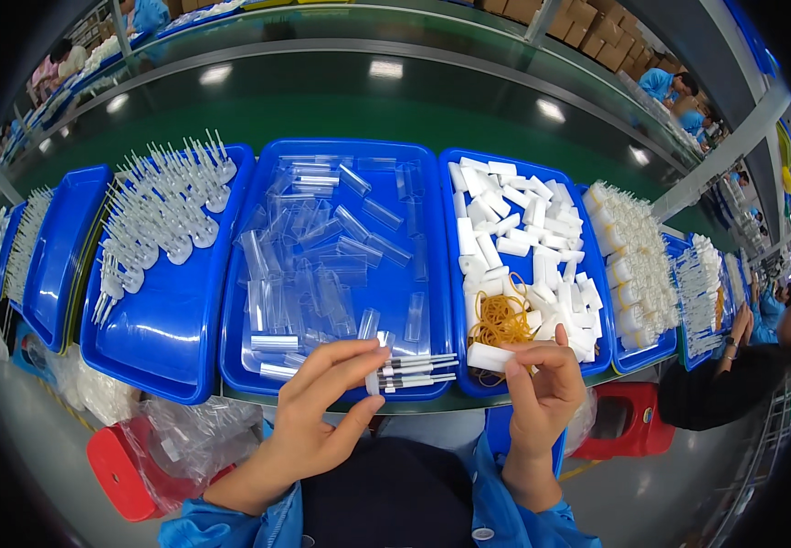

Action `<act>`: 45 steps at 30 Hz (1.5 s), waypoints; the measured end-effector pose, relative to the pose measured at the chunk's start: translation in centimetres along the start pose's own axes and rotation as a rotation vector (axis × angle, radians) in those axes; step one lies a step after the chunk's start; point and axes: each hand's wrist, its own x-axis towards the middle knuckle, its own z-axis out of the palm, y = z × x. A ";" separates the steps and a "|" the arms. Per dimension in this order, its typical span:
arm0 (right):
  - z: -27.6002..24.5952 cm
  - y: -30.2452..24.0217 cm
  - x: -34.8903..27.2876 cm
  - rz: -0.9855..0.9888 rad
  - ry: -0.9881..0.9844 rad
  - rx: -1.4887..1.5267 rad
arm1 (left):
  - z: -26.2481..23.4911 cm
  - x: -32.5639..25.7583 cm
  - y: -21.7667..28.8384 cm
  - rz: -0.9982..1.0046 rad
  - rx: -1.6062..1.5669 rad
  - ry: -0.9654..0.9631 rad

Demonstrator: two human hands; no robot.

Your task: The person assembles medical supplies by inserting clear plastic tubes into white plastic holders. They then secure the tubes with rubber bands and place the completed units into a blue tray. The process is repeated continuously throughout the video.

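My left hand (318, 406) pinches a small bundle of thin white rods with dark bands (418, 367) between thumb and fingers, its tips facing right. A pale translucent end of the bundle shows by the fingertips. In my right hand (542, 388) is a white block (490, 357), gripped between thumb and fingers, a short way right of the rod tips. Both hands are over the front edges of two blue trays. Beneath my left hand, one blue tray (363, 155) holds clear plastic sleeves (350, 219). Tan rubber bands (502, 317) lie among white blocks (514, 219) near my right hand.
A blue tray (176, 356) at left bears upright rod bundles (163, 201). More filled trays stand farther right, near a co-worker's arm (729, 352). A green conveyor belt (322, 100) runs behind. Red stools (126, 470) and plastic bags (190, 438) are below the table.
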 end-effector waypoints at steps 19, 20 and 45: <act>-0.5 -1.1 -0.2 0.053 -0.156 0.004 | 0.6 -1.2 -0.8 -0.026 -0.190 0.122; -0.5 -1.1 -0.2 0.031 -0.159 -0.018 | 0.5 -1.2 -0.9 -0.011 -0.188 0.123; 1.3 -1.9 -0.9 -0.063 -0.382 0.039 | 1.5 -1.3 -0.7 -0.051 -0.245 -0.014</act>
